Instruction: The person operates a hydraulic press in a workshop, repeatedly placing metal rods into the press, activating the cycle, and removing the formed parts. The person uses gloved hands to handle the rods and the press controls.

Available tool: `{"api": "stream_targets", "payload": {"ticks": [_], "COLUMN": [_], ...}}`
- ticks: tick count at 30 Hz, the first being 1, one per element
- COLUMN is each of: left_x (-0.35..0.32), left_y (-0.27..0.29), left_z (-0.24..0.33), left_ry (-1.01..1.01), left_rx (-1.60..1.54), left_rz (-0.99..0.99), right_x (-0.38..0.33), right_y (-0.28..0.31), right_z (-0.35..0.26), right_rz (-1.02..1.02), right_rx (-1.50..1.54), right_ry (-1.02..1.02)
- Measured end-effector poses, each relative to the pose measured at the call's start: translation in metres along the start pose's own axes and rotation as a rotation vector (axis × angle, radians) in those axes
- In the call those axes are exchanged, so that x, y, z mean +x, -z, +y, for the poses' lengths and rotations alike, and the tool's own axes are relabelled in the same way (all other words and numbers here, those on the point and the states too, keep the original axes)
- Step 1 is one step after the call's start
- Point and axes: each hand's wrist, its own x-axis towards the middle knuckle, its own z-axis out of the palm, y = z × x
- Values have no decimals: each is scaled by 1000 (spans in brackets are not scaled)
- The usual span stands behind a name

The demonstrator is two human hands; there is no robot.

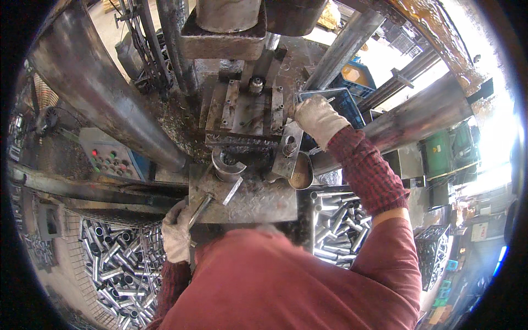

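Observation:
My left hand (177, 234), in a pale work glove, is closed round a short metal tube (201, 210) at the left front corner of a steel plate (264, 206). My right hand (319, 118), also gloved, is curled beside the press die (250, 118), above an upright metal bracket (288, 148); what its fingers grip is hidden. A thin light end shows just past its knuckles. On the plate stand a C-shaped metal collar (226, 166) and a flat metal strip (232, 191). A metal cup (301, 171) with brownish contents sits below the bracket.
The press ram (225, 41) hangs over the die, between thick steel columns (104, 93). A wire basket (82, 258) of metal tubes stands at left, another pile of tubes (338, 225) at right. A control box (113, 157) is at left; a blue crate (352, 113) lies behind my right hand.

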Motion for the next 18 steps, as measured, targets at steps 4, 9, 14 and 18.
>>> {"api": "stream_targets", "payload": {"ticks": [4, 9, 14, 18], "left_x": [9, 12, 10, 10], "left_y": [16, 21, 27, 28], "left_z": [-26, -41, -36, -33], "left_ry": [-20, -62, -39, -57], "left_rx": [6, -92, -67, -64], "left_rz": [97, 151, 177, 188], "right_x": [5, 5, 23, 37], "right_y": [8, 11, -8, -23], "right_z": [4, 8, 13, 19], "right_rz": [-80, -61, 32, 121], "right_rx": [-99, -108, -109, -171], "right_ry": [92, 138, 179, 193]}}
